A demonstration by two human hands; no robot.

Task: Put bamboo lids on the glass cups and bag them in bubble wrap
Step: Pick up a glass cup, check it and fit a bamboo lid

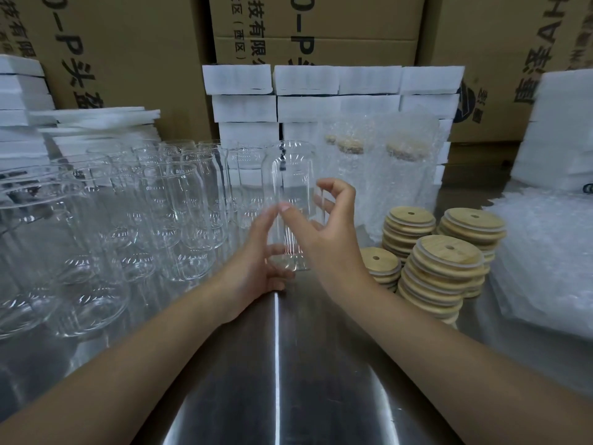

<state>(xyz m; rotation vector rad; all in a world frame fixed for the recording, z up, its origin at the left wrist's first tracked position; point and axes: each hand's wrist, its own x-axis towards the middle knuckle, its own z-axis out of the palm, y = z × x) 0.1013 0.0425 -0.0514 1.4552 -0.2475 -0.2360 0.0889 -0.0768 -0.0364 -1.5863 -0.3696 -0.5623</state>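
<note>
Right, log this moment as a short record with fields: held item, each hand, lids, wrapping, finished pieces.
held item: clear cylindrical glass cup, upright, no lid
left hand: grips the cup's lower part
right hand: fingers curled round its middle
lids: round bamboo lids, stacked right of the cup
wrapping: clear bubble wrap bags, piled far right
finished: lidded cups in bubble wrap, behind the lids
surface: shiny steel table

Clear glossy glass cups (179, 203) — matt pale bamboo lids (447, 255) — on brushed, shiny steel table (305, 380).
</note>
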